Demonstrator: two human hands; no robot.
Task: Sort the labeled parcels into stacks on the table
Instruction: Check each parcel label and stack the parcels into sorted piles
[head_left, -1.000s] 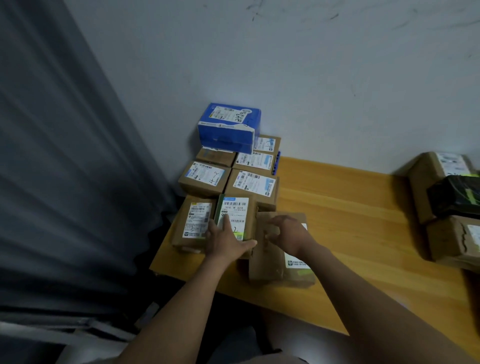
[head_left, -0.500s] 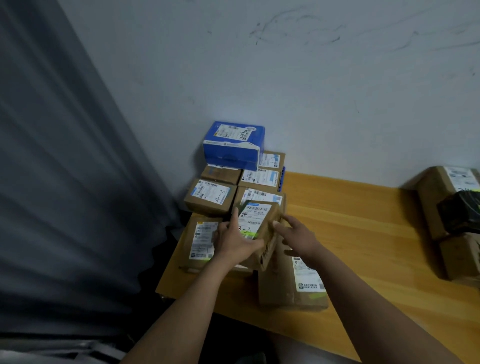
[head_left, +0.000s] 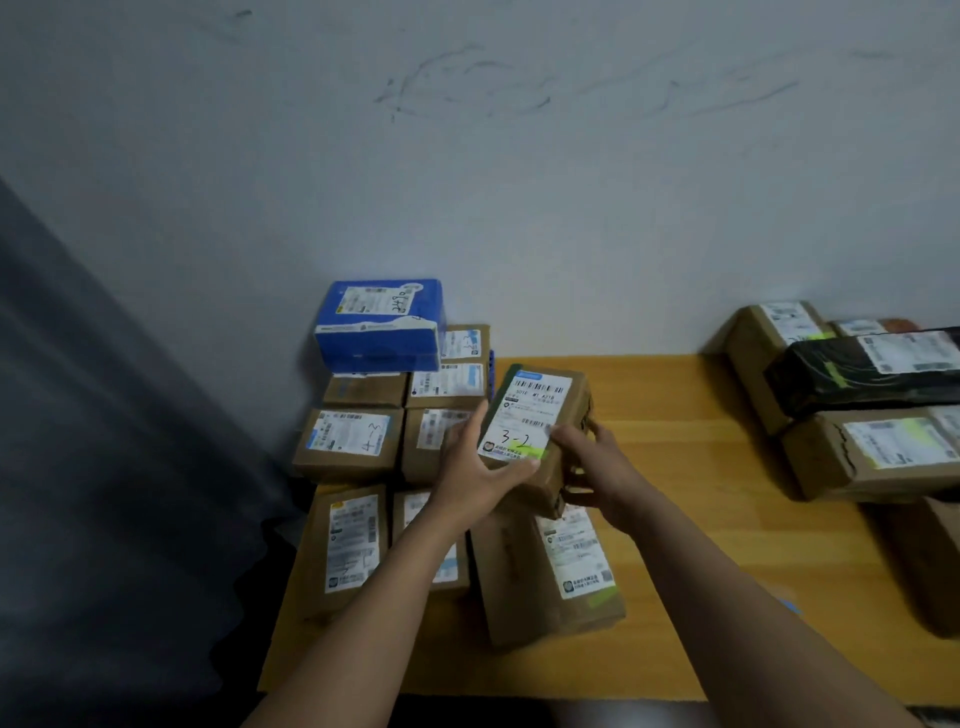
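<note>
1. The held parcel is seen as a brown cardboard box with a dark green strip along its left edge. Its upper face is covered by a white label with barcodes, "3-2" is handwritten near the label's lower end, and a yellow-green patch marks the lower right corner.
2. It is held tilted in the air above the wooden table, over the near end of a long brown parcel that lies flat.
3. The parcel is enclosed between both hands: the left hand is placed at its left side and lower end, the right hand at its lower right.
4. It is gripped by the left hand, with one finger stretched up the left edge and the thumb laid across the lower end.
5. It is gripped by the right hand too: the thumb is pressed on the label's corner and the fingers are curled round the right side.
6. A blue box is stacked on brown parcels at the back left.
</note>
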